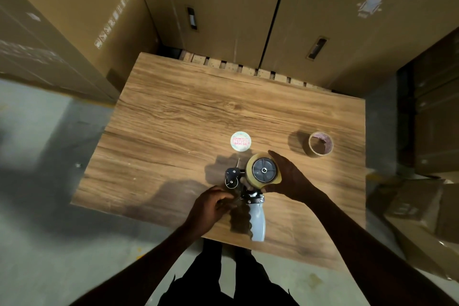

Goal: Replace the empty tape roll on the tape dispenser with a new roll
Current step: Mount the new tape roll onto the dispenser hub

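The tape dispenser (248, 196) was lying on its side on the wooden table (173, 119), near the front edge, with its pale grey handle (258, 221) pointing back toward the person. A fresh roll of clear tape (263, 171) was sitting on the dispenser's dark hub, so the new roll was already on the spindle. The right hand (289, 176) was curled around the right side of that roll, fingers wrapped over the top edge and thumb tucked under the bottom, a loose cupping hold rather than a tight squeeze. The left hand (211, 206) was down by the neck of the dispenser just left of the handle, fingers bent in and touching the black frame there; honestly couldn't tell if it was actually pinching anything or just steadying it. The empty cardboard core (320, 143) stood on its own well off to the right on the table, further back than the dispenser. A little round label disc (240, 141) lay flat just behind the dispenser, apart from it. Big cardboard boxes (223, 7) were stacked behind the table, and there was grey concrete floor (37, 131) off to the left.
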{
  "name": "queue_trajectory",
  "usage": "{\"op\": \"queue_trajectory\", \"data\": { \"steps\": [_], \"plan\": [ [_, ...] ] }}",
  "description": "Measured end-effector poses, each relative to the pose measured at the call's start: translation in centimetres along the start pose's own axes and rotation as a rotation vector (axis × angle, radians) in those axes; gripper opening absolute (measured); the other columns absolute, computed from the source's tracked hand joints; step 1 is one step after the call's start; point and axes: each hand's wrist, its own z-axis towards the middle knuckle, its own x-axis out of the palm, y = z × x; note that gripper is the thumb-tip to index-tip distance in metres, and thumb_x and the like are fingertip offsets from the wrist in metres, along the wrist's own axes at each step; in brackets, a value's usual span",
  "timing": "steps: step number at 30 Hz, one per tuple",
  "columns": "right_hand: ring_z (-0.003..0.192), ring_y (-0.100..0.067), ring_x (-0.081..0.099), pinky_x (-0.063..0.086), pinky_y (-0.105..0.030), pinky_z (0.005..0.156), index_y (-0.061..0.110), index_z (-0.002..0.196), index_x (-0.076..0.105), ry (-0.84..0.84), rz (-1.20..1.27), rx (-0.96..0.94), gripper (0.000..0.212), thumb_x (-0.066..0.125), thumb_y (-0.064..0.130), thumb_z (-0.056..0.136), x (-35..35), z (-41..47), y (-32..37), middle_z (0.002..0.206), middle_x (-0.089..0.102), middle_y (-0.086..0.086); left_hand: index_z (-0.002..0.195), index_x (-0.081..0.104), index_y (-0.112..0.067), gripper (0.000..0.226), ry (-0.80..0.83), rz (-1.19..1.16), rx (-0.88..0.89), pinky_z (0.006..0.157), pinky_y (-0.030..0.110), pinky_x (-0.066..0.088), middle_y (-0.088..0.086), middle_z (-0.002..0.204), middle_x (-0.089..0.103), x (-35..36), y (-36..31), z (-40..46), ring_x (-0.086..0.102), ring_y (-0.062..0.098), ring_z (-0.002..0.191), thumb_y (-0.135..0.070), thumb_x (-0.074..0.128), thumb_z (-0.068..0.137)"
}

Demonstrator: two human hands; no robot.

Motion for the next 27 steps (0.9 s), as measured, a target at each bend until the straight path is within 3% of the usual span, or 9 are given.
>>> {"op": "queue_trajectory", "data": {
  "steps": [5,8,15,19,24,27],
  "plan": [
    [0.147,-0.029,0.044,0.04,-0.048,0.12,0.021,0.163,0.028,-0.001,0.003,0.02,0.145,0.073,0.093,0.044,-0.2,-0.2,0.5,0.161,0.045,-0.009,0.099,0.077,-0.019,0.022,0.006,0.008,0.048,0.073,0.025,0.055,-0.009,0.097,0.069,0.0,0.0,0.4,0.067,0.003,0.09,-0.038,0.07,0.092],
    [0.148,-0.029,0.042,0.038,-0.047,0.121,0.02,0.162,0.028,0.002,0.013,0.032,0.145,0.076,0.089,0.044,-0.4,-0.3,1.0,0.163,0.043,-0.009,0.099,0.077,-0.019,0.02,0.01,0.02,0.072,0.073,0.021,0.052,-0.008,0.098,0.069,0.2,0.0,0.6,0.067,0.003,0.09,-0.036,0.068,0.093],
    [0.146,-0.029,0.043,0.039,-0.047,0.119,0.019,0.161,0.03,-0.005,0.002,0.065,0.138,0.087,0.072,0.047,-0.7,-0.6,1.6,0.16,0.045,-0.01,0.095,0.074,-0.018,0.013,0.023,0.05,0.096,0.071,0.027,0.053,-0.006,0.098,0.064,0.4,0.1,0.6,0.065,0.005,0.085,-0.028,0.066,0.093],
    [0.145,-0.027,0.045,0.041,-0.048,0.119,0.021,0.161,0.031,-0.008,-0.009,0.071,0.139,0.088,0.076,0.047,-0.8,-0.4,1.6,0.159,0.047,-0.007,0.092,0.073,-0.019,0.014,0.025,0.05,0.082,0.069,0.029,0.054,-0.006,0.098,0.059,0.4,0.4,0.6,0.063,0.006,0.084,-0.031,0.065,0.092],
    [0.144,-0.027,0.045,0.042,-0.051,0.117,0.022,0.16,0.031,-0.012,-0.075,0.075,0.133,0.095,0.063,0.052,-0.5,-0.1,0.8,0.16,0.045,-0.005,0.092,0.075,-0.013,0.014,-0.04,0.003,0.014,0.073,0.017,0.052,-0.001,0.107,0.056,0.1,1.2,0.5,0.063,0.004,0.093,-0.023,0.069,0.086],
    [0.144,-0.032,0.044,0.042,-0.049,0.117,0.014,0.16,0.032,0.003,-0.146,0.053,0.131,0.1,0.05,0.054,-1.0,-0.2,2.5,0.16,0.043,-0.012,0.089,0.076,-0.011,0.008,-0.099,0.07,-0.026,0.076,0.007,0.047,0.0,0.112,0.056,-0.9,2.0,0.8,0.061,-0.001,0.098,-0.014,0.074,0.082]
  ]
}}
